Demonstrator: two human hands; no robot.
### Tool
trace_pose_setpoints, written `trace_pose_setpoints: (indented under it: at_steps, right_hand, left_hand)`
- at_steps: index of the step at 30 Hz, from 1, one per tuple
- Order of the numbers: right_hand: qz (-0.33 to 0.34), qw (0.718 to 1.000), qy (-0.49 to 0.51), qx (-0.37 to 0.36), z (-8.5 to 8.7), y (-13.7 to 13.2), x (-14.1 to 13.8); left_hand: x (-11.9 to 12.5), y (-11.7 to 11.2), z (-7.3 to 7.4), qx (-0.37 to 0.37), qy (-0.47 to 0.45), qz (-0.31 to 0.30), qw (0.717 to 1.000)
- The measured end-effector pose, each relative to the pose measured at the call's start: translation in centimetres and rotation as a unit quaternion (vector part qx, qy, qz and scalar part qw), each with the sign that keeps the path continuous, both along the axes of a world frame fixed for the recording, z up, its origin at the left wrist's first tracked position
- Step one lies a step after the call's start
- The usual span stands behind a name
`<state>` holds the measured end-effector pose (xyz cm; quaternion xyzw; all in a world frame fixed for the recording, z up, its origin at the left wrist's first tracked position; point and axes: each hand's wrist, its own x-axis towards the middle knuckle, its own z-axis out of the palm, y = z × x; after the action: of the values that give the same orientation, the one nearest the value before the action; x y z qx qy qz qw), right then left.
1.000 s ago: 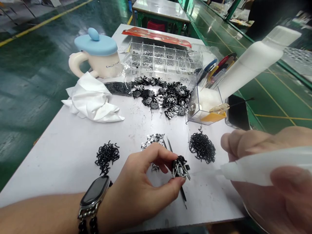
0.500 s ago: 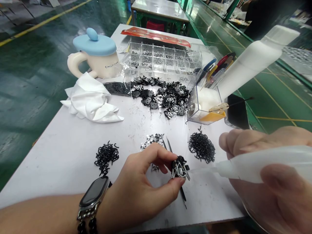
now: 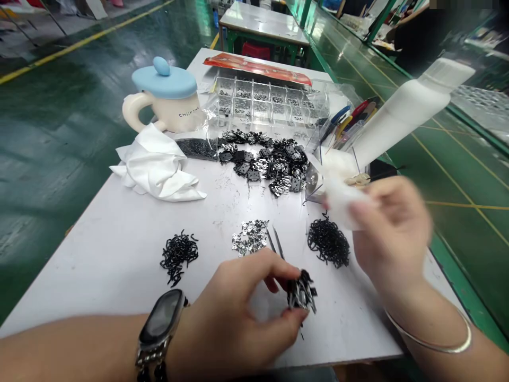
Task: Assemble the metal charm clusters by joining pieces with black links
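Observation:
Between its thumb and fingers my left hand (image 3: 246, 307) pinches a small black-and-metal assembly (image 3: 302, 293) low over the white table. My right hand (image 3: 397, 228), smeared by motion, grips a translucent squeeze bottle (image 3: 342, 204) beside the clear pen holder (image 3: 314, 193). Tweezers (image 3: 278, 243) lie partly under my left hand. Small silver plates (image 3: 250, 236) are heaped just beyond it. Piles of tiny curved black pieces lie on either side, a left pile (image 3: 178, 254) and a right pile (image 3: 328, 241).
Many black-and-metal assemblies (image 3: 278, 159) are heaped farther back, before a clear compartment tray (image 3: 258, 109). A lidded mug (image 3: 175, 111) and crumpled white cloth (image 3: 157, 167) stand at left. A tall white bottle (image 3: 409, 114) leans at right.
My right hand has carried the squeeze bottle away from the assembly, back toward the pen holder. My left hand keeps its pinch and appears slightly lower and farther right in the view.

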<state>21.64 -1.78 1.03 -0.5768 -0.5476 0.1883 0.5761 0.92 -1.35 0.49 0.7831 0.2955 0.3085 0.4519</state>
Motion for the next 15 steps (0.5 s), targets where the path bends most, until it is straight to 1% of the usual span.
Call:
trace_pose_setpoints:
  at_steps: [2, 4, 6, 8, 10, 11, 12, 13, 14, 15]
  right_hand:
    - [0.043, 0.995, -0.054, -0.072, -1.0, 0.9, 0.0]
    - [0.043, 0.982, -0.131, -0.133, -1.8, 1.7, -0.2]
    - [0.027, 0.970, -0.180, -0.159, -2.2, 2.2, -0.4]
    - [0.026, 0.965, -0.196, -0.172, -2.2, 2.3, -0.4]
    - [0.023, 0.960, -0.224, -0.168, -1.6, 1.9, -0.4]
    - [0.011, 0.957, -0.251, -0.148, -1.2, 1.4, -0.4]
    - [0.007, 0.953, -0.282, -0.112, -0.7, 0.9, -0.6]
    - [0.016, 0.948, -0.309, -0.072, -0.1, 0.3, -0.8]
    - [0.048, 0.944, -0.324, -0.038, 0.3, -0.3, -1.2]
    - [0.110, 0.940, -0.323, -0.023, 0.6, -0.9, -1.6]
  left_hand:
    - [-0.1, -0.4, 0.1, 0.029, -0.019, -0.072, 0.997]
    - [-0.1, -0.8, 0.3, 0.042, -0.018, -0.164, 0.985]
    - [-0.1, -0.9, 0.6, 0.042, 0.009, -0.251, 0.967]
    - [0.0, -0.8, 0.9, 0.047, 0.038, -0.310, 0.949]
    - [0.1, -0.7, 1.1, 0.063, 0.059, -0.338, 0.937]
    - [0.1, -0.7, 1.1, 0.073, 0.064, -0.338, 0.936]
    - [0.2, -0.8, 1.0, 0.081, 0.064, -0.334, 0.937]
    - [0.2, -0.9, 0.7, 0.089, 0.054, -0.327, 0.939]
    - [0.2, -1.1, 0.4, 0.098, 0.034, -0.316, 0.943]
    - [0.2, -1.3, -0.1, 0.109, 0.005, -0.309, 0.945]
